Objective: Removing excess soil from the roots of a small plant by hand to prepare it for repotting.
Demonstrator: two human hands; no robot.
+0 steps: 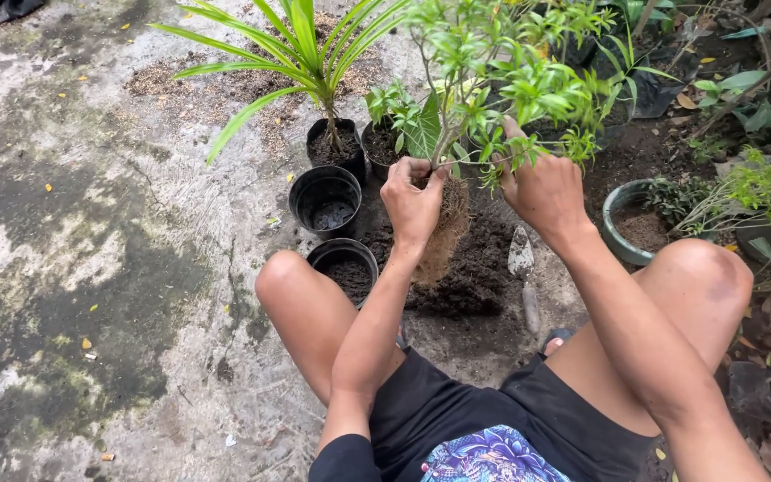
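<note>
Now my left hand (412, 201) is clamped round the stem base of the leafy shrub (501, 80), its bare root ball (443, 241) hanging free over the loose soil pile (479, 268) on the ground. My right hand (546, 192) is closed on the stems higher up. So the shrub is out of any pot and not yet planted; the nearest black pot (343, 266) is part-filled, the one behind it (326, 201) almost bare. A trowel (522, 268) lies beside the pile. Open concrete (91, 268) stretches left; plants crowd the right.
</note>
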